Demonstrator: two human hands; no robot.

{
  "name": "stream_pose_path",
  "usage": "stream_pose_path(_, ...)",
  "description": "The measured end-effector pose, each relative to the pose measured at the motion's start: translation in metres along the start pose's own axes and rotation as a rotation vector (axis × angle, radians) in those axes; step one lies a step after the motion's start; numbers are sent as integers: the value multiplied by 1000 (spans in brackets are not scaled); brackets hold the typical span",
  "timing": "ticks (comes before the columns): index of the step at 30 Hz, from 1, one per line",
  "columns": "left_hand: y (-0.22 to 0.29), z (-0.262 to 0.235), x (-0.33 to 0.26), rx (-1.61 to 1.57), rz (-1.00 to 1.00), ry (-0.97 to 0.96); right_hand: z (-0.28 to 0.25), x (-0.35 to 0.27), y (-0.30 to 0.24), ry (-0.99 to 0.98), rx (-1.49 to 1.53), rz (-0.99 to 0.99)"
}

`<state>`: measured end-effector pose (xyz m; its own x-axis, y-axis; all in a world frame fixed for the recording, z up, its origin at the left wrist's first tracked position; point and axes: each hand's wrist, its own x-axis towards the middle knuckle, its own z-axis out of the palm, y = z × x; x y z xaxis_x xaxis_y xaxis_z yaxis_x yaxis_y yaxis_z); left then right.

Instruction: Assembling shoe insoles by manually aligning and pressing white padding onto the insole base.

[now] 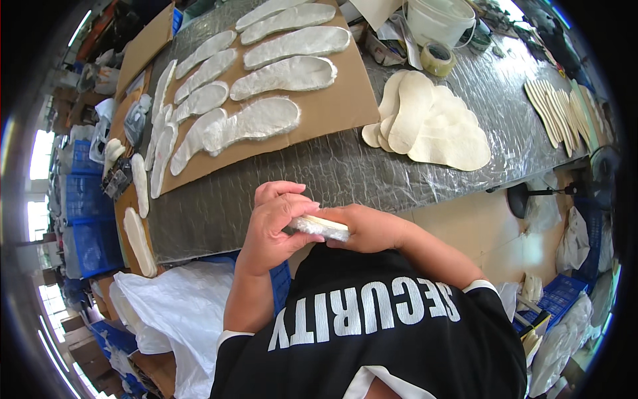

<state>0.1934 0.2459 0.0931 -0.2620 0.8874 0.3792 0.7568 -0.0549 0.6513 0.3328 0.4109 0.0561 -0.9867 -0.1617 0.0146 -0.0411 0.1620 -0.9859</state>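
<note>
Close to my body, at the table's near edge, both hands grip one insole (323,229) seen nearly edge-on, with a cream top layer and fluffy white-grey fleece below. My left hand (271,216) wraps round its left end, thumb underneath and fingers above. At the other end my right hand (372,227) pinches it, the fingers partly hidden. Beyond them, white fleece insoles (292,74) lie in rows on a sheet of brown cardboard (345,110). A fanned pile of cream insole pieces (445,123) lies to the right on the plastic-covered table (319,173).
A roll of tape (438,60) and a white bucket (440,21) stand at the back. Rows of thin cream pieces (555,113) lie far right. White plastic sheeting (189,319) hangs at lower left, near blue crates (86,226). A blue crate (565,299) sits at lower right.
</note>
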Motion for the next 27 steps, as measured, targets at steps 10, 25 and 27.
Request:
stream_pose_path(10, 4, 9, 5, -90, -40, -26, -2, -7, 14, -264, 170, 151)
stream_pose_path(25, 22, 8, 12, 16, 49, -107, -9, 5, 15, -512, 230, 195)
stream_pose_path(27, 18, 6, 3, 66, 58, -18, -8, 8, 14, -539, 248, 157)
